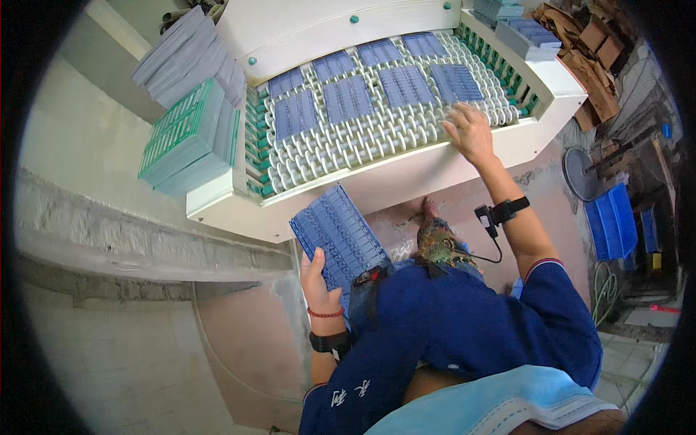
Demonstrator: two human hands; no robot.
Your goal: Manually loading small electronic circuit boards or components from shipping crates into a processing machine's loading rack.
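My left hand [316,284] grips a blue circuit board panel [339,233] by its left edge, tilted in front of my body. Whether it is one panel or a thin stack I cannot tell. My right hand [471,134] is at the front edge of the roller conveyor [362,148], fingers apart and loosely bent, holding nothing visible. Just beyond its fingertips a blue panel [457,83] lies flat on the white rollers. Several more panels lie on the conveyor in two rows, including a front-row panel [348,99] left of centre.
On the conveyor's left side stand a stack of green-topped panels [177,138] and a tall grey stack [190,58]. More panels [528,38] sit at its right end. Off to the right are a blue bin [611,221], a round stool [582,170] and torn cardboard [596,69].
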